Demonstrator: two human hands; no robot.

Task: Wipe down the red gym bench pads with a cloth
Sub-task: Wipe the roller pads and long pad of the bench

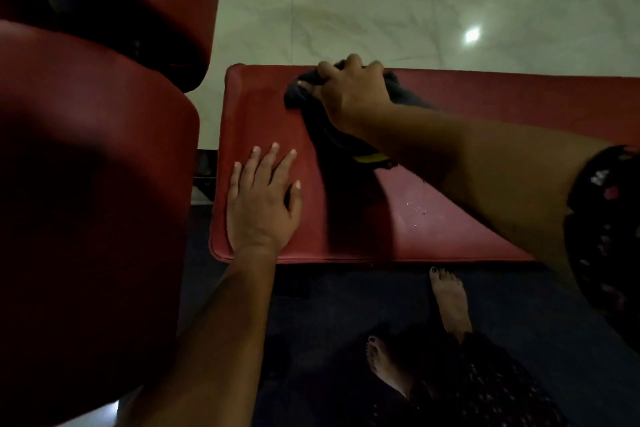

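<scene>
A: Which step is this?
B: Mid-wipe, I'd say. Left hand (261,204) lies flat on the red pad (263,107), fingers spread. Right hand (353,94) has its fingers curled round the dark cloth (299,95) near the pad's far edge.
A: Next?
B: Probably sweep right, over the wet specks (415,210).

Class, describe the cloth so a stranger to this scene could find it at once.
Start at the flat red bench pad in the middle. Near its far edge the right hand grips a bunched dark cloth. It is the only dark, soft thing on the pad; the left hand beside it lies flat and empty.
</scene>
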